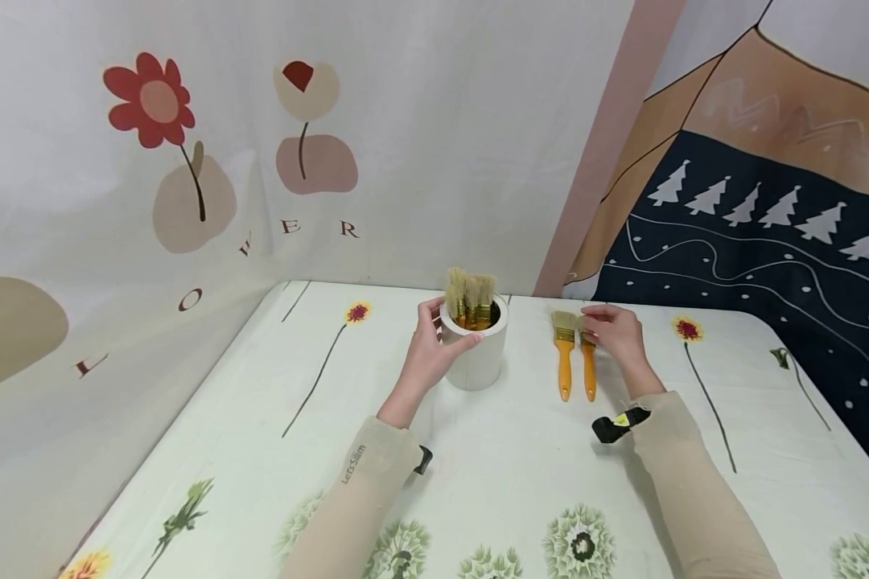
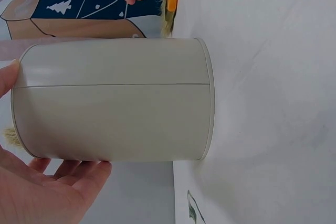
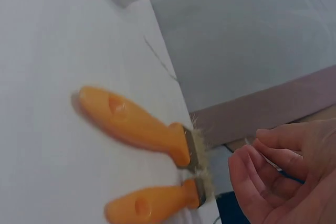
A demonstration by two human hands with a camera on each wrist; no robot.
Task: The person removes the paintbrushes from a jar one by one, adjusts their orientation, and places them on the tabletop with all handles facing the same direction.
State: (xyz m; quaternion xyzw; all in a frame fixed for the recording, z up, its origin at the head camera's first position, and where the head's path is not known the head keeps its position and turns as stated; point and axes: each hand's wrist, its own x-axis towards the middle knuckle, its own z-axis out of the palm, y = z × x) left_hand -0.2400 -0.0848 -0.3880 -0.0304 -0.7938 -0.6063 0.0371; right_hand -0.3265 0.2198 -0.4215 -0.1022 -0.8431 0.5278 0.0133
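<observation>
Two flat brushes [image 1: 565,354] outside one white container [image 1: 475,362]

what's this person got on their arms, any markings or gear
Beige long sleeves: the left sleeve has dark lettering near its cuff, the right sleeve shows none. A black piece shows by each cuff; the right one bears a yellow label. The left grip and right grip are ungloved.

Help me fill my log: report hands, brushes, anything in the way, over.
Left hand gripping white container, some brushes standing inside. Right hand near two loose brushes, holding neither. Loose brushes lying on table; nothing visible between them and container.
</observation>
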